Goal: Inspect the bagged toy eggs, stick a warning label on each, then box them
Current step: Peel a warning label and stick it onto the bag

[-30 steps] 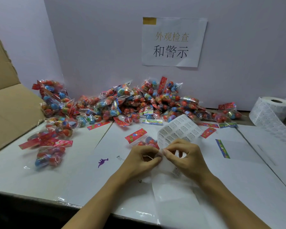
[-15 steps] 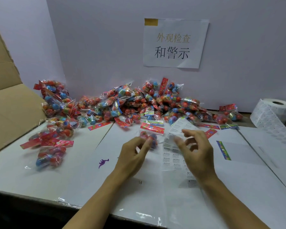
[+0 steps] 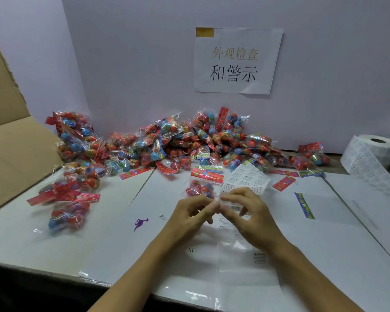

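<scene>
One bag of toy eggs (image 3: pixel 200 189) with a red header card lies on the white table (image 3: pixel 122 239) just beyond my fingers. To its right a white sheet of warning labels (image 3: pixel 245 177) runs back under my right hand (image 3: pixel 248 213). My left hand (image 3: pixel 189 216) and right hand meet fingertip to fingertip at the sheet's left edge, both pinched on it. The bag is not held. Whether a single label is lifted is too small to tell.
A long pile of bagged eggs (image 3: pixel 189 143) lines the back wall. More bags (image 3: pixel 70 199) lie at the left beside an open cardboard box (image 3: pixel 9 143). A label roll (image 3: pixel 374 152) stands at the far right. Loose header cards (image 3: pixel 304 206) lie about.
My left hand has let go of the bag, which now lies on the table. Both hands have come together again at the edge of the label sheet.
</scene>
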Available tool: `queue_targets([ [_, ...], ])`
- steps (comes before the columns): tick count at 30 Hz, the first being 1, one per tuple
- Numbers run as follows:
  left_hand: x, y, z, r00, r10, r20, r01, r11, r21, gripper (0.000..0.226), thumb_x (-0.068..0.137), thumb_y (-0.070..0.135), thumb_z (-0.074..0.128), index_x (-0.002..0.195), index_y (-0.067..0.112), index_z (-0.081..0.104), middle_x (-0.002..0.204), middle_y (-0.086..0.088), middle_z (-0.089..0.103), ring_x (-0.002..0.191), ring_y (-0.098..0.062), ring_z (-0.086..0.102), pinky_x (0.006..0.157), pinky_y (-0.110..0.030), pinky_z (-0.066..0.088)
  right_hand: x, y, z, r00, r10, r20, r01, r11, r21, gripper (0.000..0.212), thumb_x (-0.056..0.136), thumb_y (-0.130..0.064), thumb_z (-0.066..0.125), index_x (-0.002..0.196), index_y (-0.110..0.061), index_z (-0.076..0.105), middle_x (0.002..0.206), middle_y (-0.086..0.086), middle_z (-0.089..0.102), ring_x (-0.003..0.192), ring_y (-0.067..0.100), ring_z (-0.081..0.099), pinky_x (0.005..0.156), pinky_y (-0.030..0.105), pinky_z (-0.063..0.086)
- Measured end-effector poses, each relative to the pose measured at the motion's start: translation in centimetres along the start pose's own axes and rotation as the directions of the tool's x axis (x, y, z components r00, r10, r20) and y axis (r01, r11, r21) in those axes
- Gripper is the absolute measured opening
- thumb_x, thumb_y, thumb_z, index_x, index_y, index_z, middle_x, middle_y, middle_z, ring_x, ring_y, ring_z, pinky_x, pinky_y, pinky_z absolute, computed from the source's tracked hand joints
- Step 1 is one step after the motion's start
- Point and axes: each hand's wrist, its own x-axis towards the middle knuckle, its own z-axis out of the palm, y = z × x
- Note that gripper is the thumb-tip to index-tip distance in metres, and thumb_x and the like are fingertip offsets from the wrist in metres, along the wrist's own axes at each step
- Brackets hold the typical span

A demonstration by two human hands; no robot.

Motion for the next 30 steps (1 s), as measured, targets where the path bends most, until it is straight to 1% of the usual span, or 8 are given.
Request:
queue_targets([
  [3, -0.2, 0.2, -0.1, 0.999, -0.001, 0.043, 0.001, 1.0, -0.005, 0.027, 0.089, 0.059, 0.055, 0.086, 0.039, 0.073, 0.073, 0.019, 0.068, 0.068, -0.001, 0.06, 0.064, -0.013, 0.042, 0.1, 0.3, -0.1, 1.0, -0.015, -0.021, 0.015, 1.0, 0.017, 0.004, 0.087, -0.021, 0.077, 0.085, -0.017, 0.078, 0.1, -0.009, 0.065, 0.1, 0.01, 0.062, 0.072, 0.027, 0.051],
  [6, 0.0, -0.1, 0.1, 0.999, 0.006, 0.051, -0.009, 0.998, 0.062, 0.023, 0.089, 0.06, 0.054, 0.075, 0.05, 0.069, 0.073, 0.021, 0.065, 0.071, -0.001, 0.058, 0.066, -0.014, 0.04, 0.2, 0.5, -0.4, 0.999, -0.031, -0.016, 0.031, 0.999, 0.019, 0.006, 0.084, -0.01, 0.08, 0.08, -0.013, 0.076, 0.099, -0.008, 0.066, 0.099, 0.011, 0.064, 0.072, 0.027, 0.053],
  [10, 0.5, -1.9, 0.4, 0.984, 0.051, -0.173, 0.012, 0.939, 0.345, 0.03, 0.096, 0.052, 0.061, 0.097, 0.027, 0.077, 0.1, 0.013, 0.069, 0.101, -0.004, 0.051, 0.083, -0.026, 0.041, 0.3, 0.6, -0.4, 0.994, -0.018, -0.105, 0.028, 0.995, 0.098, 0.017, 0.083, -0.003, 0.079, 0.075, -0.017, 0.073, 0.097, -0.007, 0.066, 0.096, 0.012, 0.065, 0.071, 0.027, 0.053],
  [13, 0.9, -3.0, -0.6, 0.963, 0.026, -0.269, 0.142, 0.797, 0.586, 0.036, 0.097, 0.041, 0.065, 0.133, 0.032, 0.067, 0.15, 0.005, 0.051, 0.142, -0.024, 0.031, 0.115, -0.038, 0.028, 0.4, 0.3, -0.7, 0.985, 0.008, -0.171, 0.022, 0.985, 0.173, 0.015, 0.087, -0.022, 0.074, 0.099, -0.03, 0.073, 0.099, -0.014, 0.066, 0.098, 0.011, 0.065, 0.074, 0.021, 0.053],
  [16, 1.0, -3.6, -1.2, 0.953, -0.258, -0.16, 0.295, 0.661, 0.69, 0.059, 0.096, 0.046, 0.062, 0.15, 0.052, 0.039, 0.171, 0.002, 0.011, 0.157, -0.023, 0.0, 0.125, -0.042, 0.012, 0.3, 0.1, -0.7, 0.986, 0.048, -0.162, -0.011, 0.975, 0.223, 0.055, 0.084, -0.036, 0.068, 0.134, -0.05, 0.051, 0.101, -0.019, 0.066, 0.095, 0.01, 0.066, 0.08, 0.019, 0.055],
  [21, 1.0, -3.7, -1.1, 0.939, -0.227, -0.26, 0.336, 0.768, 0.545, 0.042, 0.092, 0.031, 0.07, 0.134, 0.034, 0.064, 0.14, -0.002, 0.055, 0.13, -0.019, 0.049, 0.109, -0.025, 0.035, 0.3, 0.2, -0.4, 0.989, -0.01, -0.146, 0.046, 0.968, 0.247, 0.083, 0.086, -0.031, 0.071, 0.145, -0.067, 0.024, 0.096, -0.006, 0.073, 0.086, 0.02, 0.072, 0.083, 0.027, 0.059],
  [26, 1.3, -3.9, -1.5, 0.897, -0.236, -0.374, 0.39, 0.82, 0.419, 0.014, 0.089, 0.027, 0.077, 0.085, 0.027, 0.064, 0.108, 0.003, 0.055, 0.104, -0.016, 0.056, 0.074, -0.007, 0.032, 0.2, 0.4, -0.2, 0.992, -0.037, -0.119, 0.061, 0.977, 0.205, 0.089, 0.092, -0.01, 0.072, 0.148, -0.061, 0.025, 0.087, 0.0, 0.073, 0.078, 0.022, 0.072, 0.085, 0.046, 0.058],
  [30, 1.4, -4.1, -1.4, 0.888, -0.241, -0.392, 0.409, 0.803, 0.433, 0.037, 0.087, 0.045, 0.077, 0.114, 0.03, 0.058, 0.128, -0.007, 0.05, 0.129, -0.025, 0.042, 0.097, -0.026, 0.036, 0.1, 0.6, -0.1, 0.995, -0.044, -0.093, 0.06, 0.981, 0.183, 0.087, 0.092, -0.012, 0.072, 0.148, -0.062, 0.026, 0.087, 0.0, 0.073, 0.079, 0.024, 0.071, 0.084, 0.053, 0.057],
])
